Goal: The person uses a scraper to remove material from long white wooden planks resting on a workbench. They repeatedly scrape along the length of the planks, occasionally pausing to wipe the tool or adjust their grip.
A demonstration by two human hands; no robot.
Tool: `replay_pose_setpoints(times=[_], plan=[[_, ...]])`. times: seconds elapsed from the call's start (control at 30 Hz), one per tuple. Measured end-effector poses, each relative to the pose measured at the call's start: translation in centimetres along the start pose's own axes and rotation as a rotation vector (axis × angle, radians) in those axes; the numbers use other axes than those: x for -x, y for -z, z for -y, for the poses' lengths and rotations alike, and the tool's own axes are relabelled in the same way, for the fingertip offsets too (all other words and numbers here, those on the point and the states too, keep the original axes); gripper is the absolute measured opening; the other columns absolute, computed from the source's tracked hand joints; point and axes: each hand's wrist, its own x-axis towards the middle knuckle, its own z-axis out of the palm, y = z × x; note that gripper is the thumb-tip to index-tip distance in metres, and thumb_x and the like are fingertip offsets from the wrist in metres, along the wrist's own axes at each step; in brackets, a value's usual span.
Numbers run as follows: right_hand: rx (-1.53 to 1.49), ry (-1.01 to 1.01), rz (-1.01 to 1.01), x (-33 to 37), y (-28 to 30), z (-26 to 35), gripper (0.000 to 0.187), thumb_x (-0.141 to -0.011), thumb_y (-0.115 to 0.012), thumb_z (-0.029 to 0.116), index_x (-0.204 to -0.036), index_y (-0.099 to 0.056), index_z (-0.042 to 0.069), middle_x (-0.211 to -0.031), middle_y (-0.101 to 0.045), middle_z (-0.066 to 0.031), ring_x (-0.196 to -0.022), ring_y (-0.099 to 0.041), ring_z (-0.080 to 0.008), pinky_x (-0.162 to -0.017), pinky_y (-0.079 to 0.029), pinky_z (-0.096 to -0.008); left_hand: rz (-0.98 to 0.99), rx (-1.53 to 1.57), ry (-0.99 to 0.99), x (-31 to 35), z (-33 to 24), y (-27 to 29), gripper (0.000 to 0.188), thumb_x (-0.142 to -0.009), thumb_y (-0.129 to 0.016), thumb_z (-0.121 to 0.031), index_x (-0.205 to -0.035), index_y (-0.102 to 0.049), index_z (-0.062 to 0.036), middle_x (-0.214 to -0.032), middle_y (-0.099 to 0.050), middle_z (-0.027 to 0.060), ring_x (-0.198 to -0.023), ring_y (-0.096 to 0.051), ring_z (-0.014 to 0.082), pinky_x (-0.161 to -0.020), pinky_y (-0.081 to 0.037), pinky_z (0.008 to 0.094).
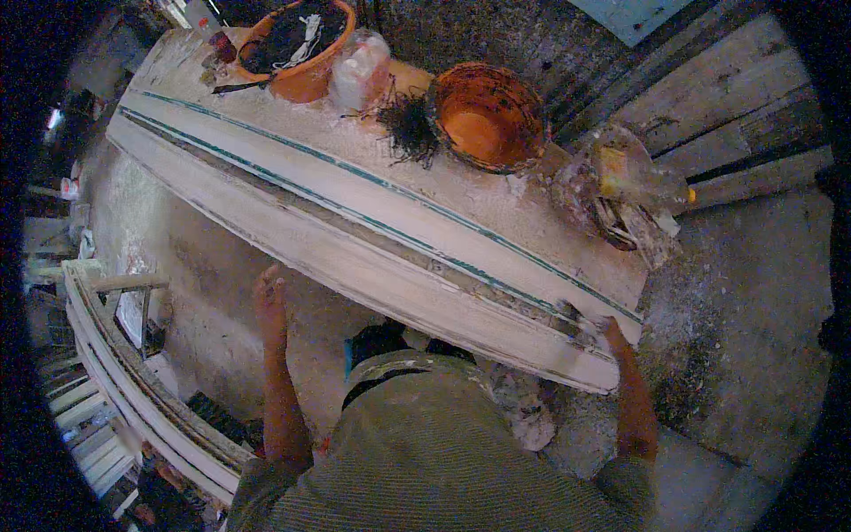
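Observation:
Two long, pale, dusty strips lie side by side, slanting across a work table [567, 199]. The far strip [355, 191] has green lines along both edges. The near strip [381, 257] is wider and whitish, with a narrow dark gap between the two. My right hand [598, 330], grey with dust and blurred, rests over the gap at the strips' right end; whether it holds anything I cannot make out. My left hand [271, 288] hangs just in front of the near strip's front edge, its fingers loosely apart and apparently holding nothing.
Along the table's back stand an orange tub [306, 84] with dark contents, a white plastic bag [361, 69], a tangle of dark fibres [410, 127], an orange bowl [487, 120] and a clear plastic bottle [634, 173]. Curved pale strips [146, 403] lie on a frame at left.

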Motion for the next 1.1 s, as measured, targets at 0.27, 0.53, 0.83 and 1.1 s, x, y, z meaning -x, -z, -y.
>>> replay_pose_setpoints(times=[0.27, 0.53, 0.83, 1.1], plan=[[0.077, 0.211, 0.014, -18.1, -6.0, 16.4, 0.032, -0.089, -0.063, 0.019, -0.116, -0.069, 0.002, -0.104, -0.071, -0.0223, -0.087, -0.068, -0.0354, -0.082, -0.054, -0.0441, 0.056, -0.26, -0.059, -0.6, -1.7, -0.3, 0.029, -0.097, -0.062, -0.019, -0.124, -0.064, -0.0094, -0.128, -0.06, 0.0115, -0.123, -0.053, 0.0292, -0.109, -0.037, 0.0397], [-0.012, 0.307, -0.251, -39.5, -15.9, 42.8, 0.017, -0.081, -0.063, 0.011, -0.087, -0.065, -0.005, -0.088, -0.066, -0.0314, -0.087, -0.067, -0.0463, -0.078, -0.055, -0.0522, 0.074, -0.314, -0.395, -0.1, -8.0, -5.5, 0.033, -0.092, -0.067, -0.015, -0.124, -0.063, -0.0104, -0.126, -0.059, 0.0138, -0.123, -0.052, 0.0309, -0.108, -0.036, 0.0424], [0.101, 0.052, 0.088, -16.7, -2.2, 22.4, 0.032, -0.083, -0.075, 0.02, -0.107, -0.068, 0.001, -0.098, -0.07, -0.025, -0.09, -0.068, -0.0413, -0.08, -0.054, -0.0461, -0.142, -0.057, 0.171, 4.6, 3.0, 3.6, 0.032, -0.095, -0.064, -0.017, -0.124, -0.062, -0.0073, -0.126, -0.062, 0.0099, -0.115, -0.057, 0.0265, -0.103, -0.042, 0.0401], [-0.098, 0.388, -0.132, -24.0, -10.7, 23.0, 0.031, -0.086, -0.066, 0.027, -0.104, -0.07, 0.002, -0.095, -0.072, -0.0173, -0.09, -0.066, -0.0386, -0.089, -0.053, -0.0452, -0.079, 0.047, 0.204, 6.2, -0.4, 2.2, 0.031, -0.095, -0.063, -0.014, -0.126, -0.063, -0.0082, -0.125, -0.063, 0.0073, -0.113, -0.059, 0.0239, -0.1, -0.044, 0.036]])
